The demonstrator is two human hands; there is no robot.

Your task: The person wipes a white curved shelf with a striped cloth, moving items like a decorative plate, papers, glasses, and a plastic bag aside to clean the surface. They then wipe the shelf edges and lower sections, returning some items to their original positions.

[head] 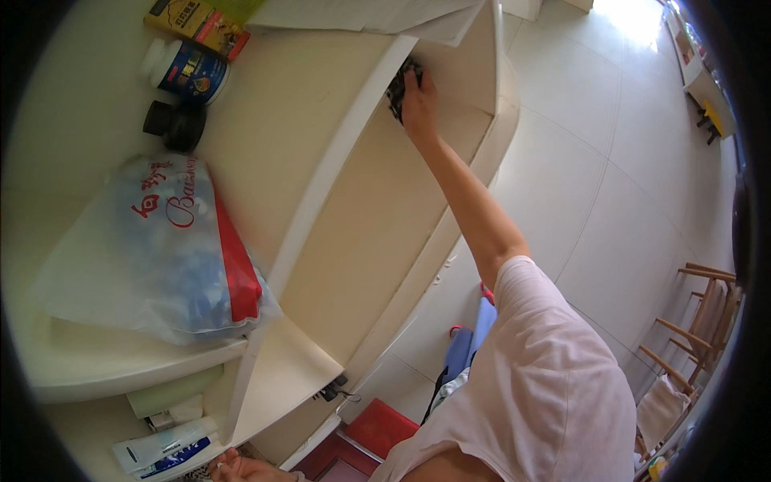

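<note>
My right hand [420, 105] reaches into the far end of a cream shelf compartment [373, 199]. It holds a black-and-white patterned, cloth-like item [396, 90] against the inner side of the compartment; the fingers partly cover it. At the bottom edge my left hand [250, 469] is only partly in view, beside a lower shelf. Its fingers are bent, and whether they hold anything is unclear.
A plastic bag [174, 253] with bluish contents sits on the upper shelf, near a black bottle [181, 125], a blue-and-white jar [196, 72] and a yellow box [196, 24]. Papers [373, 15] overhang the compartment. Tubes [162, 446] lie lower. Wooden chairs [699, 325] stand right.
</note>
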